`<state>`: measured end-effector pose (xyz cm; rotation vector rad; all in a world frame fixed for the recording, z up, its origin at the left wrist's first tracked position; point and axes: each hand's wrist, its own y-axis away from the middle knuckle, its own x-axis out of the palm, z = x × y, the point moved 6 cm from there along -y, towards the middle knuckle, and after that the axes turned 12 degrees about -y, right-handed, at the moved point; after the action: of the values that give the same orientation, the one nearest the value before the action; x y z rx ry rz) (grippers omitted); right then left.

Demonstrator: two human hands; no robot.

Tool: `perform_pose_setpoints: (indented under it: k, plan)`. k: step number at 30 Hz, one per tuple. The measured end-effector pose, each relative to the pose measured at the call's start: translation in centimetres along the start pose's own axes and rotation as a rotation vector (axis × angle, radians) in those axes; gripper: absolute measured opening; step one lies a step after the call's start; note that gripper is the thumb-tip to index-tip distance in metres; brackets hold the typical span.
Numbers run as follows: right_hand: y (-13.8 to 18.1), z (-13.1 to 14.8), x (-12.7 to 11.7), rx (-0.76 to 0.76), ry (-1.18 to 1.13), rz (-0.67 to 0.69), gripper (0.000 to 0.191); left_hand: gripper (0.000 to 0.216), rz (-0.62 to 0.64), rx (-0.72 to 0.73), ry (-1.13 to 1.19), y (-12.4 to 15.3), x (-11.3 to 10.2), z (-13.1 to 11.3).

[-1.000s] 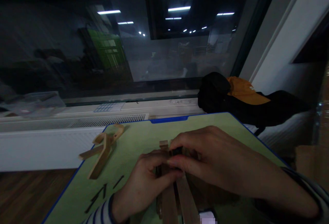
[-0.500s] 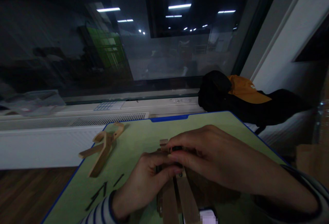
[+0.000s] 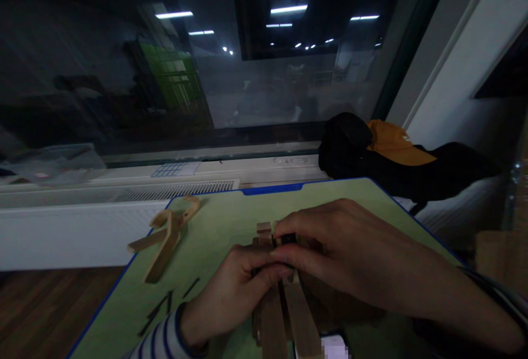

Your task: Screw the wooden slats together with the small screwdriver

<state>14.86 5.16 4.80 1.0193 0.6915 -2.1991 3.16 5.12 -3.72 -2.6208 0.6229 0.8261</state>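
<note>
Across the far side, a dark window (image 3: 206,73) fills the view, with a white sill and vent grille (image 3: 124,193) running below it. Nearer, a green surface (image 3: 223,216) with a blue edge takes up the lower half. Its far edge lies close to the sill, and its left edge falls away to wooden floor. The far left of the green is mostly open. A black bag (image 3: 412,175) sits just past the far right corner, with an orange cap (image 3: 391,142) lying on it. On the sill at far left is a clear plastic container (image 3: 53,161), too blurred to tell what it holds.

Both hands meet at the middle of the surface over a wooden slat assembly (image 3: 284,315). The right hand (image 3: 342,260) is closed, fingertips pinching a small dark part (image 3: 289,237) at the assembly's far end. The left hand (image 3: 235,293) is curled around the slats just beside it.

Well apart to the left lies a loose wooden piece (image 3: 165,238), near the left edge. A few thin dark sticks (image 3: 165,304) lie between it and the left hand.
</note>
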Motion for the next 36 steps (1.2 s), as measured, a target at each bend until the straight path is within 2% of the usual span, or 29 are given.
perform_pose_setpoints:
  k: [7,17,22,30,36]
  plan:
    - [-0.1,0.0,-0.2,0.004,0.0,-0.052,0.021,0.009,-0.215,0.049,-0.101,0.2,-0.9,-0.7]
    - [-0.3,0.1,0.2,-0.022,-0.156,-0.021,0.024,0.007,-0.294,0.06,-0.085,0.1,-1.2,-1.0]
    - [-0.5,-0.1,0.4,-0.059,-0.162,-0.022,0.021,0.007,-0.242,0.043,-0.086,0.1,-0.9,-0.8]
    - [-0.3,-0.2,0.2,-0.009,-0.096,-0.017,0.019,0.01,-0.174,0.096,-0.025,0.0,-0.9,-0.9]
    - [-0.2,-0.2,0.1,0.031,-0.028,-0.019,0.015,0.014,-0.075,0.096,-0.015,0.0,-0.5,-0.8]
